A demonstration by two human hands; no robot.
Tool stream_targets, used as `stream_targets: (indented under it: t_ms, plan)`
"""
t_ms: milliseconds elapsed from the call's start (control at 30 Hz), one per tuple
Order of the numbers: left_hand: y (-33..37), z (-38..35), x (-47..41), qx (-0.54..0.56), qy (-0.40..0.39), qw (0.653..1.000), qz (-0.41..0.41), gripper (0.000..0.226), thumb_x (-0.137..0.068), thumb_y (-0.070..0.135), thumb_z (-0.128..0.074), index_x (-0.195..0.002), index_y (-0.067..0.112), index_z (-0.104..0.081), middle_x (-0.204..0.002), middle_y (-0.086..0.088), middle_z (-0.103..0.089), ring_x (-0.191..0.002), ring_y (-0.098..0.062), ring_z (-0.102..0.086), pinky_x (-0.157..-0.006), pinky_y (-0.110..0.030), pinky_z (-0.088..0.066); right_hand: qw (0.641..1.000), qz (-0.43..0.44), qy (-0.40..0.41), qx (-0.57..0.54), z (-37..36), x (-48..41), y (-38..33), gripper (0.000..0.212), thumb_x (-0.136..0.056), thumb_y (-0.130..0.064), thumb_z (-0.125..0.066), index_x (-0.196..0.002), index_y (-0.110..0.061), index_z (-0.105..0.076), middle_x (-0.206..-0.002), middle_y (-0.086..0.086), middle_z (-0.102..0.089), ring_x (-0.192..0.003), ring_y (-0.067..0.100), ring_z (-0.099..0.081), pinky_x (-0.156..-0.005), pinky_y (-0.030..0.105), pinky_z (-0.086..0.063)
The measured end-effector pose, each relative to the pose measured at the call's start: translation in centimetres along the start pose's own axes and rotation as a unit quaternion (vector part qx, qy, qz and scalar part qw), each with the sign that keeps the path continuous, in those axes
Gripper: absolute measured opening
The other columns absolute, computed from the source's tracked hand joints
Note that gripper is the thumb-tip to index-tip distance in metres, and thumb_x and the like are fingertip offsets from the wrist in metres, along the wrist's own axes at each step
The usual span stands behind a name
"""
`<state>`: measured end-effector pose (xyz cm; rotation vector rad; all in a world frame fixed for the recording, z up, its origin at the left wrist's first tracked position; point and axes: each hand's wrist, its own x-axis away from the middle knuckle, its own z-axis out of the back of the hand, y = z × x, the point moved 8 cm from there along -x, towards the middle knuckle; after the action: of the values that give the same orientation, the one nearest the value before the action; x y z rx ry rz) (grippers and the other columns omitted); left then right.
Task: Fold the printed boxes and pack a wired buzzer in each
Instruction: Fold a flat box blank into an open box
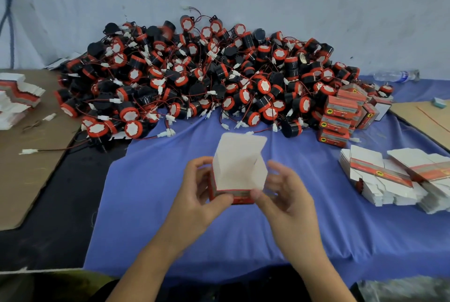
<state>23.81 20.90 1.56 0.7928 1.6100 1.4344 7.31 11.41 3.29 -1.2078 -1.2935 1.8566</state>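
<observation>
A printed box (239,167), red outside and white inside, is held above the blue cloth (151,204) with its top flaps standing open. My left hand (202,192) grips its left side, thumb on the near red face. My right hand (280,192) holds the right side, thumb pinching the near bottom edge, fingers blurred. Behind lies a large heap of black-and-red wired buzzers (207,77) with white connectors. The inside of the box shows only white card.
Flat unfolded box blanks (394,177) are stacked at the right. Folded red boxes (345,114) pile at the heap's right end. More blanks (17,97) sit on brown cardboard (29,167) at the left. A plastic bottle (394,75) lies by the wall.
</observation>
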Motion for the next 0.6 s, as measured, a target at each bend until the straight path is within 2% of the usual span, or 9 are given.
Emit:
stream_targets:
  t_ms: [33,100,167,233,333,433,500,600]
  plan:
    - [-1.3,-0.1,-0.3,-0.044,-0.012,0.999,0.006,0.055,-0.08,0.024,-0.078,-0.126,0.036,-0.051,-0.128,0.017,-0.063,-0.129,-0.007,-0.057,-0.102,-0.022,-0.049,1.0,-0.015,-0.008,0.016,-0.1,-0.1,1.4,0.048,-0.088,0.001,-0.075,-0.125,-0.028,-0.064,-0.114,-0.008,-0.074,-0.108,0.011,-0.07,-0.092,0.027,-0.057]
    - [-4.3,-0.1,-0.8,-0.179,-0.028,0.983,0.035,0.053,-0.087,0.031,-0.08,-0.129,0.043,-0.051,-0.143,0.022,-0.053,-0.146,-0.001,-0.035,-0.115,-0.025,-0.036,0.997,-0.046,-0.007,0.064,-0.4,0.2,4.4,0.044,-0.087,0.008,-0.072,-0.113,-0.028,-0.069,-0.108,-0.012,-0.075,-0.102,0.009,-0.072,-0.086,0.024,-0.057]
    - [-7.3,0.3,-0.7,-0.324,-0.027,0.942,0.08,0.057,-0.089,0.043,-0.076,-0.139,0.043,-0.049,-0.156,0.018,-0.041,-0.154,-0.001,-0.011,-0.122,-0.031,-0.023,0.992,-0.097,-0.02,0.081,-0.8,1.0,7.3,0.041,-0.088,0.005,-0.073,-0.106,-0.032,-0.069,-0.103,-0.018,-0.075,-0.098,0.004,-0.071,-0.085,0.02,-0.056]
    - [-8.7,0.4,-0.4,-0.383,-0.008,0.921,0.073,0.061,-0.091,0.05,-0.07,-0.146,0.042,-0.046,-0.159,0.011,-0.039,-0.155,-0.006,-0.012,-0.121,-0.031,-0.019,0.986,-0.126,-0.029,0.103,-0.9,2.0,9.5,0.033,-0.09,-0.005,-0.074,-0.103,-0.035,-0.068,-0.101,-0.022,-0.075,-0.097,-0.001,-0.07,-0.084,0.016,-0.054]
    - [-9.6,0.8,-0.3,-0.355,0.007,0.931,0.086,0.068,-0.087,0.056,-0.07,-0.149,0.046,-0.043,-0.162,0.007,-0.035,-0.153,-0.01,-0.018,-0.122,-0.032,-0.02,0.985,-0.131,-0.037,0.107,-0.6,2.2,10.7,0.028,-0.091,-0.011,-0.075,-0.103,-0.036,-0.069,-0.103,-0.021,-0.075,-0.099,-0.002,-0.07,-0.082,0.011,-0.052]
    - [-9.8,1.2,-0.5,-0.316,-0.012,0.942,0.109,0.075,-0.082,0.055,-0.078,-0.148,0.046,-0.045,-0.16,0.013,-0.038,-0.152,-0.004,-0.021,-0.125,-0.038,-0.024,0.985,-0.152,-0.065,0.045,-0.6,1.6,11.3,0.028,-0.089,-0.008,-0.077,-0.109,-0.027,-0.07,-0.108,-0.011,-0.076,-0.103,0.006,-0.072,-0.085,0.014,-0.053]
    - [-9.5,1.6,-0.5,-0.243,-0.022,0.96,0.135,0.083,-0.072,0.051,-0.087,-0.145,0.045,-0.048,-0.153,0.022,-0.044,-0.146,0.006,-0.028,-0.123,-0.034,-0.029,0.98,-0.181,-0.078,-0.003,-0.3,1.1,11.6,0.029,-0.089,-0.024,-0.075,-0.117,-0.022,-0.068,-0.114,-0.004,-0.076,-0.109,0.011,-0.071,-0.091,0.021,-0.054]
    - [-8.9,2.6,-0.8,-0.173,-0.059,0.969,0.166,0.089,-0.062,0.059,-0.089,-0.141,0.043,-0.052,-0.137,0.036,-0.055,-0.132,0.017,-0.043,-0.113,-0.023,-0.037,0.958,-0.259,-0.082,-0.089,0.4,0.2,12.4,0.051,-0.089,-0.053,-0.053,-0.127,-0.021,-0.065,-0.119,-0.001,-0.075,-0.115,0.013,-0.069,-0.095,0.029,-0.056]
